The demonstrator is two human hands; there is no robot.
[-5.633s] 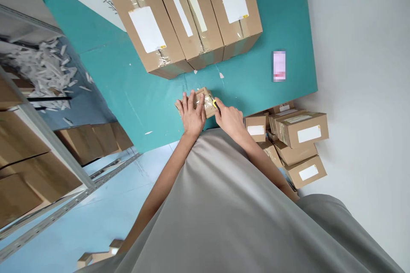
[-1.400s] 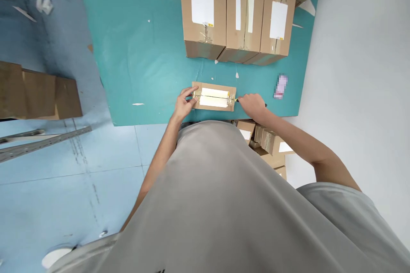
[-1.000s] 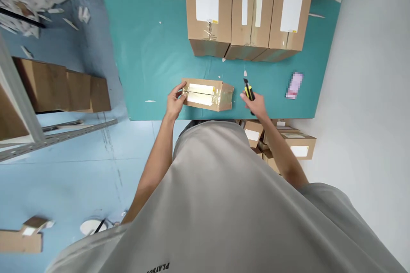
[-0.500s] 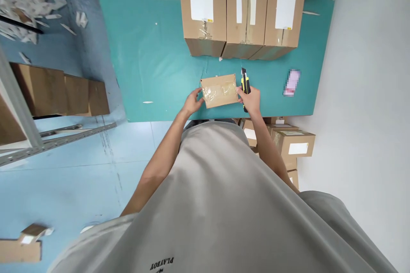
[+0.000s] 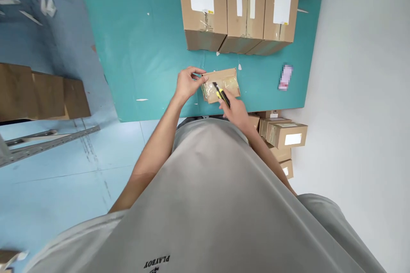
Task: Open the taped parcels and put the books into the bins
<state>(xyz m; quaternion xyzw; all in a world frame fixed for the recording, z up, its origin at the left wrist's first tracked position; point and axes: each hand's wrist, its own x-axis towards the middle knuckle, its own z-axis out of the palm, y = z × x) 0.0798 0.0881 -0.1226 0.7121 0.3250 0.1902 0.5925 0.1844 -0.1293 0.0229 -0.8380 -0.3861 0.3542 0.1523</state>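
A small taped cardboard box [image 5: 228, 80] lies near the front edge of the teal table [image 5: 141, 51]. My left hand [image 5: 187, 83] grips the box's left end, fingers curled over its top corner. My right hand [image 5: 235, 111] is closed round a yellow and black utility knife [image 5: 221, 94], whose tip rests over the box's taped top near the left side.
Three large taped cartons [image 5: 238, 4] with white labels stand at the back of the table. A blurred pink item [image 5: 284, 76] lies to the right. Several small labelled boxes [image 5: 283, 134] are stacked on the floor under the table's right corner. Flat cardboard [image 5: 41, 96] lies at left.
The box was turned so its plain taped face is up. My right hand brought the knife from the box's right side across onto its top; my left hand shifted to the upper left corner.
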